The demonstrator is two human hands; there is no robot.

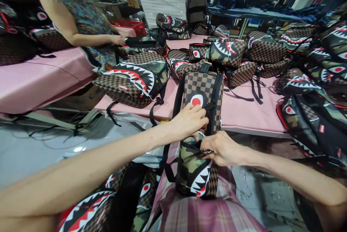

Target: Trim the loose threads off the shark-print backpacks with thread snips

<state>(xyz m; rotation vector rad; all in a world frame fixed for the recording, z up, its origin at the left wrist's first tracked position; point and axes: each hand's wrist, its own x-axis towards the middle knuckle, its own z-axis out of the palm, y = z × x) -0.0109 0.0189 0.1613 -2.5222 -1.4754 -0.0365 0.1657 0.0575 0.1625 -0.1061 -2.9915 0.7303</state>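
Note:
A brown-checkered backpack (pixel 200 83) with a red-and-white eye, a camouflage panel and a toothed shark mouth lies on its back or side, its far end on the pink table and its near end over my lap. My left hand (pixel 191 119) lies across its middle, just below the eye, fingers curled and closed on the bag's surface. Close beside it on the right, my right hand (pixel 221 147) is closed in a pinch on a dark checkered edge of the bag near the zipper (pixel 214 103). Exactly what lies under the fingertips is hidden.
The pink table (pixel 252 116) carries several similar backpacks, one large backpack (pixel 135 78) at left. More are piled at right, and another backpack (pixel 89 203) lies low at left. Across the table stands a co-worker (pixel 89 22), hand on a bag, near a red crate (pixel 131 27).

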